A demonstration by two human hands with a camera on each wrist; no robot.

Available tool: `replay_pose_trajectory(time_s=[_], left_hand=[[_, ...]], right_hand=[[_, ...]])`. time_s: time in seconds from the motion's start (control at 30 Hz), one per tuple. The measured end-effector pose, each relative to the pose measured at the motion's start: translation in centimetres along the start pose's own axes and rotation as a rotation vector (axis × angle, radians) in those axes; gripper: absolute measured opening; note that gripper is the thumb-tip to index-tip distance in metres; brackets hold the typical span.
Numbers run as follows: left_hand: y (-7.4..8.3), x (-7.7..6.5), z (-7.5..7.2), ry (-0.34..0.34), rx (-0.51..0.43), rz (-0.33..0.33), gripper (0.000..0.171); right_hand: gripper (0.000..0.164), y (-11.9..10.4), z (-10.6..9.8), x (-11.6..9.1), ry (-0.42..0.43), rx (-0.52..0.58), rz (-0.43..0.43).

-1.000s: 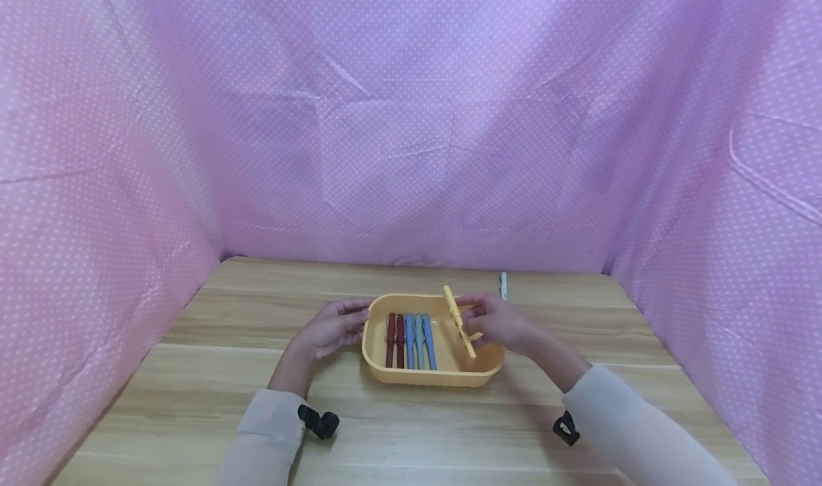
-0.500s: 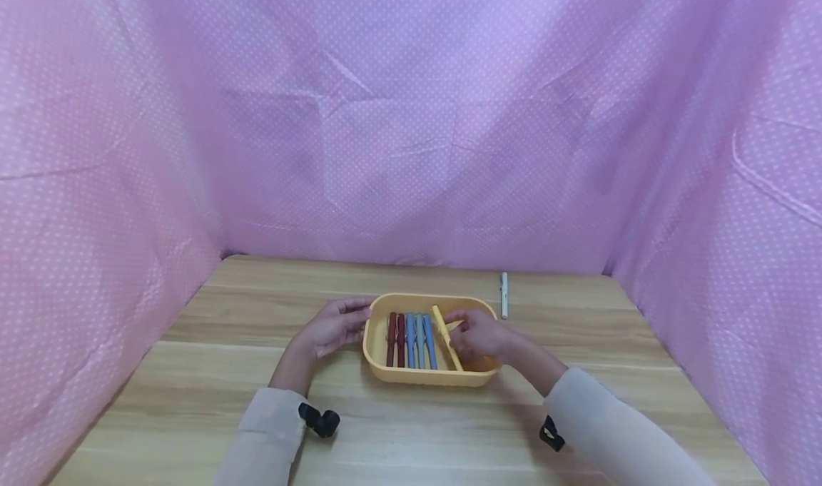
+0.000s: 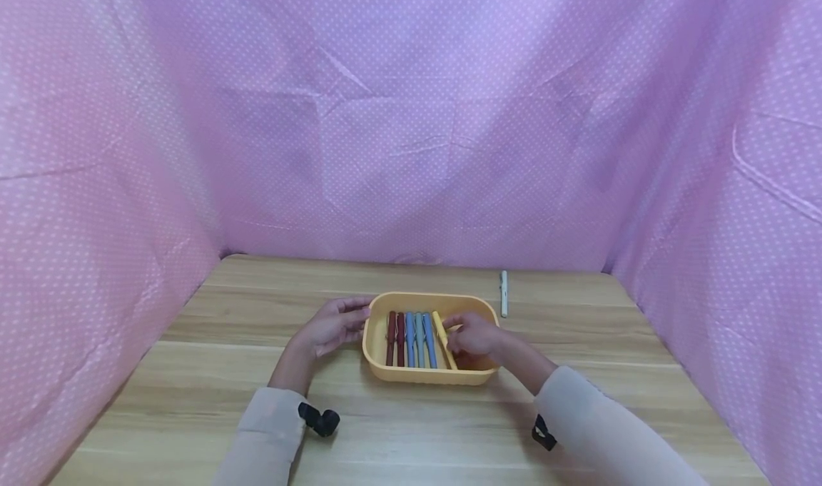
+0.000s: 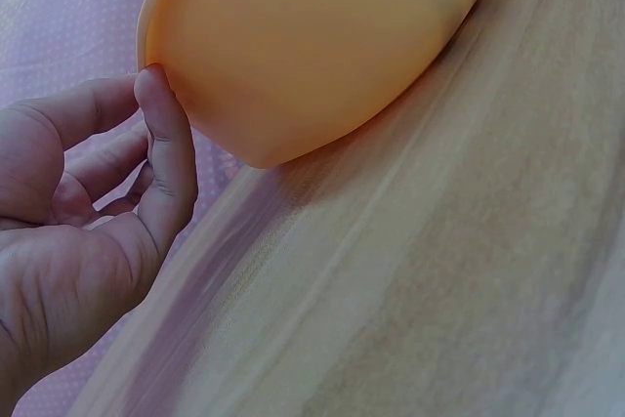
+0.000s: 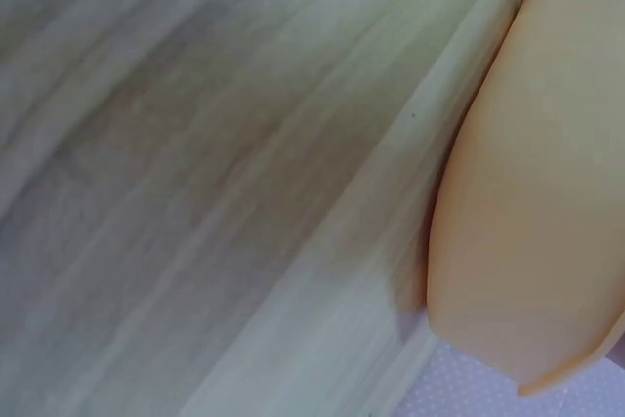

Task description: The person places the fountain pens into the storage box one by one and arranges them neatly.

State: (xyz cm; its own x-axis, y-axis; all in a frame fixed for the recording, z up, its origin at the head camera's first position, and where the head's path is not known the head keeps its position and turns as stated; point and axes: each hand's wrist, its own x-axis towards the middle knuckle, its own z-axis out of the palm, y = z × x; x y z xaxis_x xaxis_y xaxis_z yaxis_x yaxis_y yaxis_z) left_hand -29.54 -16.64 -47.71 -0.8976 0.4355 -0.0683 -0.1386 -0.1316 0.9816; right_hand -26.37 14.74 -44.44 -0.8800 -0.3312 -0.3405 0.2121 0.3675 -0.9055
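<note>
The yellow plastic tray (image 3: 432,377) stands on the table. My left hand (image 3: 334,327) is at its left end, thumb and index finger pinching the rim in the left wrist view. Inside the tray my right hand (image 3: 474,336) holds a yellow pen (image 3: 440,329) low over the floor, the pen slightly slanted. Left of it lie a blue pen (image 3: 429,340), a grey-blue pen (image 3: 420,340), another blue pen (image 3: 410,340) and two dark red pens (image 3: 391,340), side by side. The right wrist view shows mainly the tray's outer wall (image 5: 532,183); the hand is almost wholly hidden there.
A white pen (image 3: 504,293) lies on the wooden table (image 3: 411,436), behind the tray's right end. Pink dotted cloth (image 3: 411,115) hangs round the back and both sides of the table.
My right hand has lowered the yellow pen into the tray and moved it left, close beside the blue pen. The white pen shows fully now. My left hand stays at the rim.
</note>
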Motion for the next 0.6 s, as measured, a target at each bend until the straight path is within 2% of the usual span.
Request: replay_pose_trajectory(time_s=[0.23, 0.43, 0.6], left_hand=[[-0.21, 0.2, -0.1, 0.006, -0.005, 0.001, 0.049], [-0.28, 0.24, -0.09, 0.004, -0.005, 0.006, 0.05], [-0.39, 0.25, -0.14, 0.001, -0.002, 0.01, 0.049]], right_hand=[[0.053, -0.07, 0.24, 0.02, -0.006, 0.067, 0.056], [0.053, 0.17, 0.32, 0.05, -0.032, 0.115, 0.056], [0.049, 0.3, 0.49, 0.2, -0.014, 0.102, 0.034]])
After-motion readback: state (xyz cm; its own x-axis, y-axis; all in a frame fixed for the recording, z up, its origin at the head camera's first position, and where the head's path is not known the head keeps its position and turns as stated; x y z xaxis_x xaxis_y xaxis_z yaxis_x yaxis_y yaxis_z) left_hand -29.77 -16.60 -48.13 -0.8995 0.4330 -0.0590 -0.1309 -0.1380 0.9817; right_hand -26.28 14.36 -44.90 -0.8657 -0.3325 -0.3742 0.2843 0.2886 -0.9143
